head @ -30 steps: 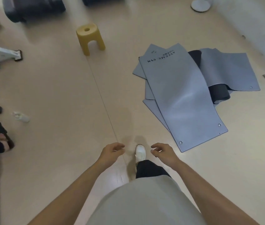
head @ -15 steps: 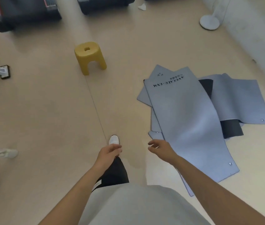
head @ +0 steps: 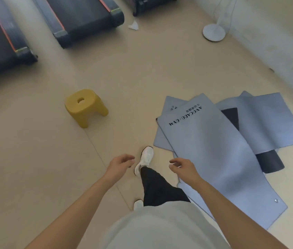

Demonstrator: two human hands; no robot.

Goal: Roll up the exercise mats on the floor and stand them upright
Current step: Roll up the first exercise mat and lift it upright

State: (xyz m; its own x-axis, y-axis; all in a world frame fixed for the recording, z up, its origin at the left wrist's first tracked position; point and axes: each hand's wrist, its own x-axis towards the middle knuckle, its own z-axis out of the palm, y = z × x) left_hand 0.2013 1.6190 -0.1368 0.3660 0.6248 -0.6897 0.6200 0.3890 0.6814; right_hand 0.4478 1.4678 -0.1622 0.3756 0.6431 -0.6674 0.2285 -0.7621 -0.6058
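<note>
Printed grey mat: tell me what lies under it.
A second grey mat pokes out at the printed mat's left edge, a dark mat at its right. How far they reach underneath is covered.

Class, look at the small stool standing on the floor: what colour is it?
The stool is mustard yellow, plain with no pattern; the head view shows it clearly.

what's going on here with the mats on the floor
A person is mid-stride beside a loose pile of grey exercise mats, which lie spread and overlapping on the floor. The left hand and right hand hang in front, fingers loosely curled, holding nothing. No mat is being touched, and none stands upright; a yellow stool stands apart to the left.
</note>
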